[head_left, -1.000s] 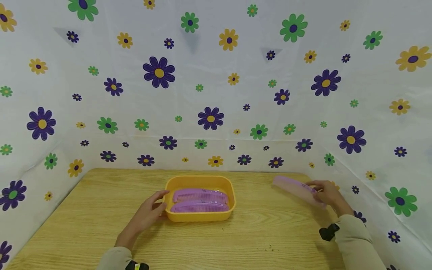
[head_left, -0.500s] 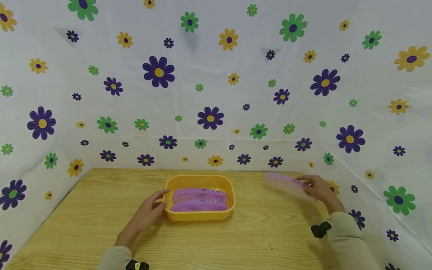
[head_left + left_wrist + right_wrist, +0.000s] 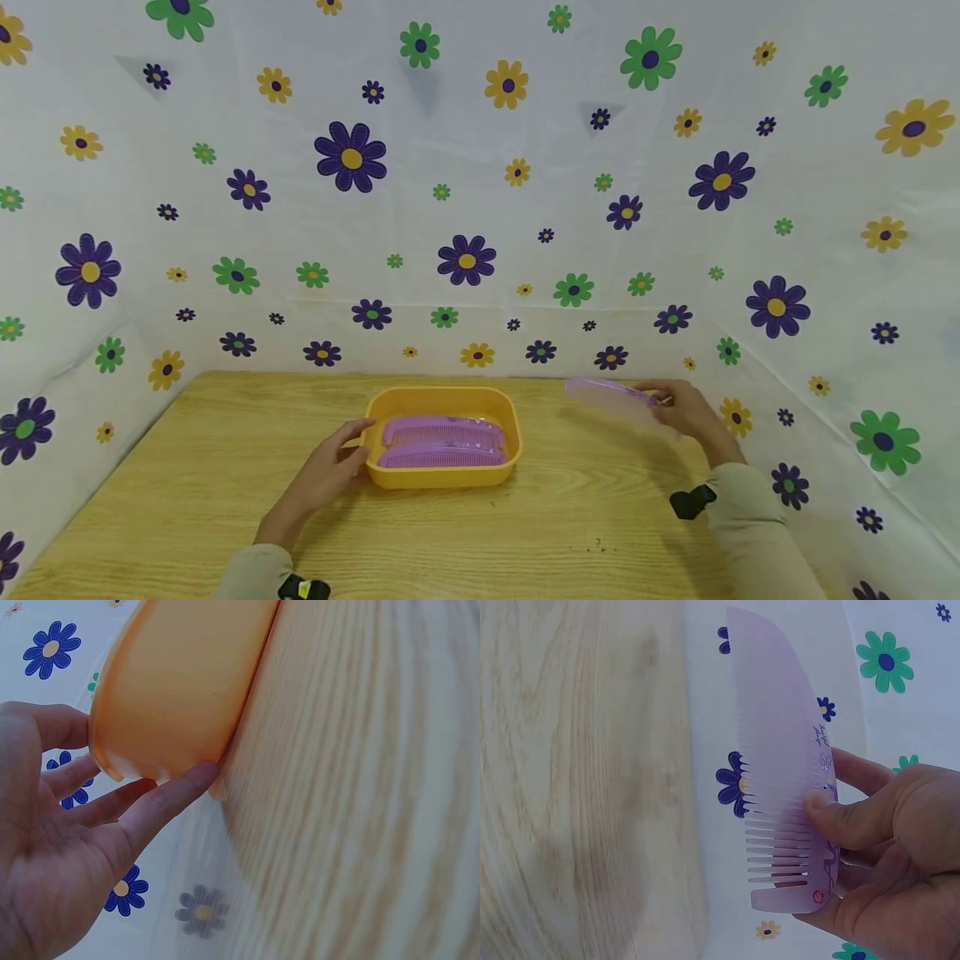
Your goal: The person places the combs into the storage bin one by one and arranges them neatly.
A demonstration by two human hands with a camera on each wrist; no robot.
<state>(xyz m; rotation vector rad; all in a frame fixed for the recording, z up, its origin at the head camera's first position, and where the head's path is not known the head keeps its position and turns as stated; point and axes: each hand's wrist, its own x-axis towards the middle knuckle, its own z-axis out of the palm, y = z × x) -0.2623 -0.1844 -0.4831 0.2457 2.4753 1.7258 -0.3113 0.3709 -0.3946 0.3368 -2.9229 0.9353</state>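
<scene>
A yellow plastic tray [image 3: 442, 478] stands on the table with two purple combs lying inside, a rear comb [image 3: 442, 428] and a front comb [image 3: 442, 456], teeth toward me. My left hand [image 3: 330, 471] grips the tray's left end; the left wrist view shows its fingers [image 3: 67, 726] at the tray's end [image 3: 176, 690]. Right of the tray, my right hand [image 3: 686, 412] holds another purple comb [image 3: 603, 392] above the table. In the right wrist view, the thumb lies on the comb's spine [image 3: 780, 727] near one end, other fingers behind, with the teeth facing away from the palm.
A wood-grain table [image 3: 450, 550] bears the tray, with a few dark specks [image 3: 597, 546] at its front right. White flower-printed sheeting [image 3: 465, 167] rises behind the table and along both sides.
My right hand has moved left with its comb, closer to the tray. The left hand stays at the tray's end, and the two combs inside lie as before.
</scene>
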